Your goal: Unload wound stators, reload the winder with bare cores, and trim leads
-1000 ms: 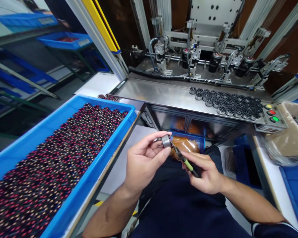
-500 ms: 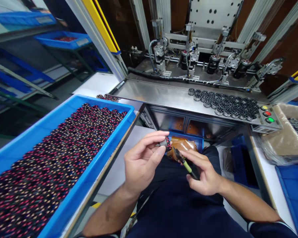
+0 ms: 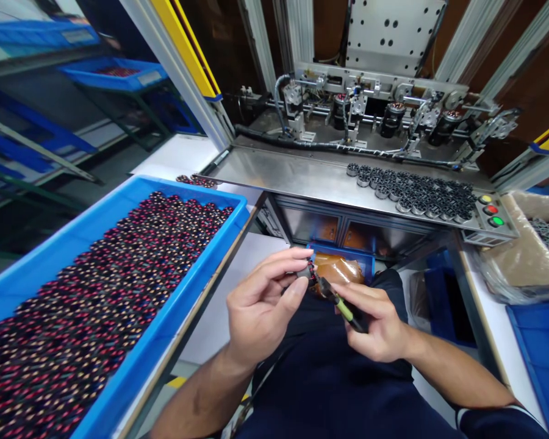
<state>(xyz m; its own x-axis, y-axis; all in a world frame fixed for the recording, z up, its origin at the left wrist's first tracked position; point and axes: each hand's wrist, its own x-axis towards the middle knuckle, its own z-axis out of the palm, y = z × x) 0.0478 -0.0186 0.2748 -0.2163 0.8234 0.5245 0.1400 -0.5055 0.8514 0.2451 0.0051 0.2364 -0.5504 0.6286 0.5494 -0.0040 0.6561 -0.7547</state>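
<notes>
Between thumb and fingers, my left hand (image 3: pixel 260 311) pinches a small round motor stator (image 3: pixel 306 272), dark grey with red and copper bits on the side facing right. A pair of small cutting pliers (image 3: pixel 345 310) with black and green handles is in my right hand (image 3: pixel 377 323). The pliers' jaws are right beside the stator's wound face; whether they touch it or grip a wire is too small to tell. My fingers hide part of the stator. Both hands are above my lap, in front of a blue bin (image 3: pixel 369 263) with brown plastic wrapping (image 3: pixel 338 268).
Left stands a blue tray (image 3: pixel 235 204) full of wound stators (image 3: pixel 119 286). Ahead, a machine (image 3: pixel 370 107) has a metal ledge (image 3: pixel 274 171) with rows of dark ring parts (image 3: pixel 416 192) and a button box (image 3: pixel 491 228). A plastic-lined carton (image 3: pixel 507 256) stands right.
The pliers' jaws have come closer to the stator, which has turned slightly and dropped a little with my left hand. On the machine, the upright heads have swung down and the white plate sits lower.
</notes>
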